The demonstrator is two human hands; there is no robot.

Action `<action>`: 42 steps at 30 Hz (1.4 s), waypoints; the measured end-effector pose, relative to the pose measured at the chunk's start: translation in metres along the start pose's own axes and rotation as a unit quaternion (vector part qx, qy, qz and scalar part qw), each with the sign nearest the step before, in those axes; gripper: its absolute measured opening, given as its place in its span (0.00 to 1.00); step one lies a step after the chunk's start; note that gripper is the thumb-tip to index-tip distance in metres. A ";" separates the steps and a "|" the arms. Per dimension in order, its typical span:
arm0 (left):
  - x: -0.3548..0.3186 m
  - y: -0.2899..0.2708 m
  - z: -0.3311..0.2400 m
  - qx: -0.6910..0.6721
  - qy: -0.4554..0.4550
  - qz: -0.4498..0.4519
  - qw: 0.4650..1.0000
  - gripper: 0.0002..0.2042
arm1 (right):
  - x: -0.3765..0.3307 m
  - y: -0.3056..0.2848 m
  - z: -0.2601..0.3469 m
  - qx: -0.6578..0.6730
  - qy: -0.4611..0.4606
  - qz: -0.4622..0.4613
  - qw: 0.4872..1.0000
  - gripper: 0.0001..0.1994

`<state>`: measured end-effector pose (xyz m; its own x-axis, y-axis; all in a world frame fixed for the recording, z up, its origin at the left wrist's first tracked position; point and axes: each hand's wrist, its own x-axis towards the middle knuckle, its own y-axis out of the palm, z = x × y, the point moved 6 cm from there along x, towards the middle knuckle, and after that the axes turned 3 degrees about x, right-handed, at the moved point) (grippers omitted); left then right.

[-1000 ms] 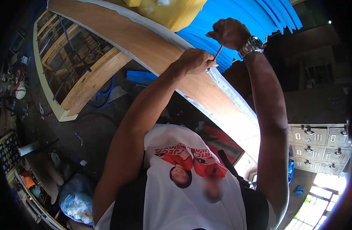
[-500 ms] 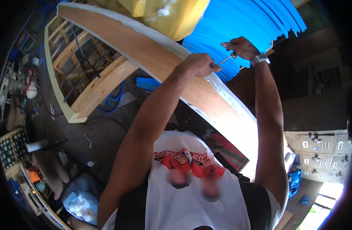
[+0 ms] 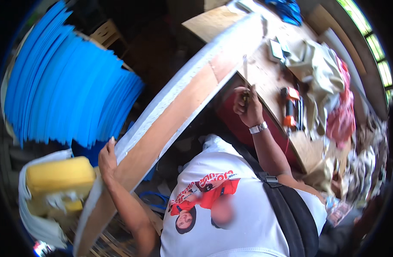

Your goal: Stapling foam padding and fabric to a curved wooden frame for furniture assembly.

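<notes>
A long white-edged wooden board (image 3: 175, 115) runs diagonally from lower left to upper right. The left hand (image 3: 107, 159) grips its lower edge; the right hand (image 3: 247, 107) holds a thin metal tool (image 3: 245, 79) against its upper end. A stack of blue corrugated sheets (image 3: 63, 85) lies left of it, a cluttered plywood workbench (image 3: 265, 81) right.

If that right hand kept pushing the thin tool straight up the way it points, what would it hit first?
Most likely the wooden board. The right hand grips a thin metal tool whose tip already lies at the board's pale edge, near the workbench. Depth is unclear, so it may slide just past it.
</notes>
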<state>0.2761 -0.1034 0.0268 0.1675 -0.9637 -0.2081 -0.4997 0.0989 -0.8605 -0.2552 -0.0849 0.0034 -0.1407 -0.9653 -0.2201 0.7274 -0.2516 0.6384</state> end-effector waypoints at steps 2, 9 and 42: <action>0.002 0.011 -0.013 -0.002 0.040 -0.021 0.999 0.27 | -0.038 -0.055 0.012 -0.068 -0.038 -0.197 0.977 0.28; -0.020 0.004 -0.018 0.007 0.068 -0.074 0.995 0.25 | -0.084 -0.170 -0.023 -0.400 -0.050 -0.360 0.841 0.20; 0.033 -0.002 -0.029 0.042 -0.106 -0.180 0.977 0.22 | 0.181 -0.301 0.236 -0.686 -0.135 -0.059 0.712 0.25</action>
<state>0.2580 -0.1427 0.0348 0.4966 -0.8674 0.0308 -0.3064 -0.2084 -0.9288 -0.6583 -0.2002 -0.0546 -0.2445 -0.9681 0.0553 0.6456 -0.2051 -0.7356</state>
